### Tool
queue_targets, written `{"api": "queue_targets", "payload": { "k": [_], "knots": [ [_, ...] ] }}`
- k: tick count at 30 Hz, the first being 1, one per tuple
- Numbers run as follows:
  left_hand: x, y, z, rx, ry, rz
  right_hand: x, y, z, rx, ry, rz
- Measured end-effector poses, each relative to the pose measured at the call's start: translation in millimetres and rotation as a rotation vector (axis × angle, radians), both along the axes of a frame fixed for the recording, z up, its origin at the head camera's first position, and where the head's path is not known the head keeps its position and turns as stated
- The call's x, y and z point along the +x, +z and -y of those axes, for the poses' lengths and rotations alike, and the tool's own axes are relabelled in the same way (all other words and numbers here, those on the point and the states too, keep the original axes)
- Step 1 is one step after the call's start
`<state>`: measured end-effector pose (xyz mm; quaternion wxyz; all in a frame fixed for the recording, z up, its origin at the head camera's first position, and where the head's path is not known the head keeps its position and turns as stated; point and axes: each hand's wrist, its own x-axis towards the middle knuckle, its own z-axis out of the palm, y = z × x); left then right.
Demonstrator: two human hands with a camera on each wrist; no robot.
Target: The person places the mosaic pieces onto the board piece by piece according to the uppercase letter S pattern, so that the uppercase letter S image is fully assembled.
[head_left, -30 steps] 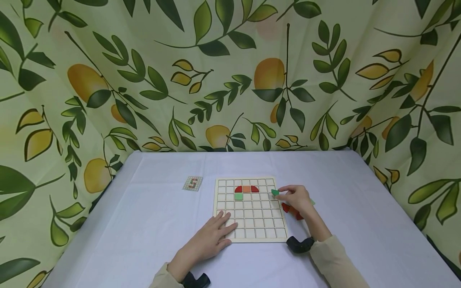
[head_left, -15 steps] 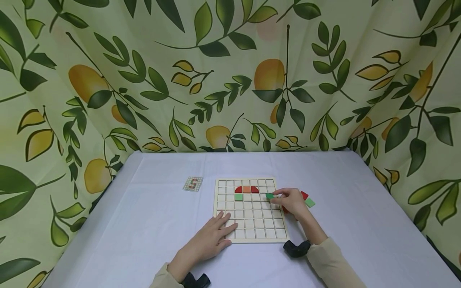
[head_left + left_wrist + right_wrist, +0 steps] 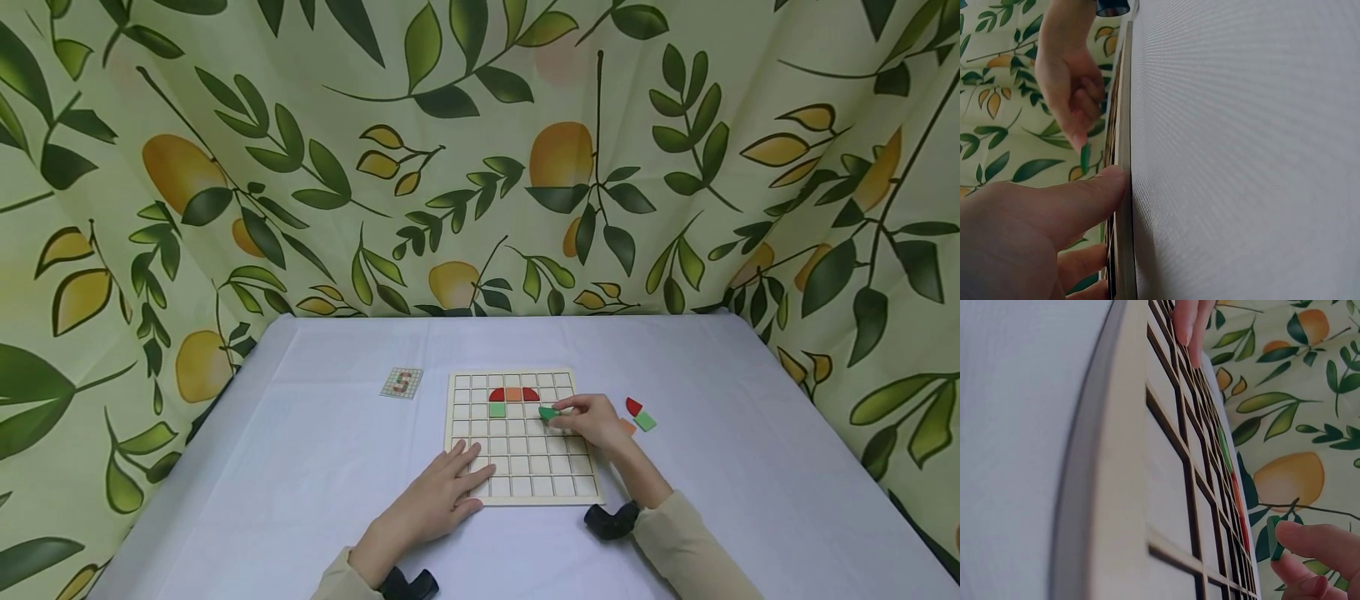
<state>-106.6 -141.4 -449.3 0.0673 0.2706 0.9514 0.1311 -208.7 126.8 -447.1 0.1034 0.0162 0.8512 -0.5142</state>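
A square wooden grid board (image 3: 517, 492) lies on the table. My left hand (image 3: 438, 492) rests flat on its lower left corner, fingers spread; in the left wrist view the thumb lies against the board's edge. Over the board's right half, my right hand (image 3: 596, 421) pinches a small green tile (image 3: 548, 413) between thumb and fingertips. The right wrist view shows that green tile (image 3: 1274, 537) held on edge, above the grid. In an upper row sit a red tile (image 3: 497, 395), an orange square (image 3: 513, 394) and a second red tile (image 3: 530, 395). A light green square (image 3: 497, 409) sits below the left one.
Right of the board lie loose tiles: a red one (image 3: 633, 407), a light green square (image 3: 645, 422) and an orange one (image 3: 628, 427), partly hidden by the hand. A small card (image 3: 401, 382) with a gridded red-and-orange figure lies to the left. A patterned curtain (image 3: 480, 167) hangs behind the table.
My right hand has moved left over the board, carrying the green tile from its right edge inward. Loose tiles on the right have come into fuller view. The left hand has stayed put.
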Motion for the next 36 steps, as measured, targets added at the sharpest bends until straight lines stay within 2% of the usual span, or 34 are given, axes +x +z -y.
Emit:
{"api": "queue_targets", "payload": {
  "k": [4, 11, 21, 36],
  "knots": [
    [-0.4, -0.4, 0.0, 0.000, 0.004, 0.004, 0.1, -0.2, 3.4, -0.019, 0.025, 0.005],
    [-0.1, -0.6, 0.0, -0.002, 0.004, 0.005, 1.2, -0.2, 12.3, -0.046, 0.012, 0.032],
    [0.1, 0.0, 0.0, 0.006, 0.006, 0.014, 3.3, -1.5, 21.8, -0.050, 0.031, 0.014],
    [0.7, 0.5, -0.1, 0.001, 0.005, 0.016, 4.6, -2.5, 36.0, -0.060, 0.010, 0.015]
  ]
}}
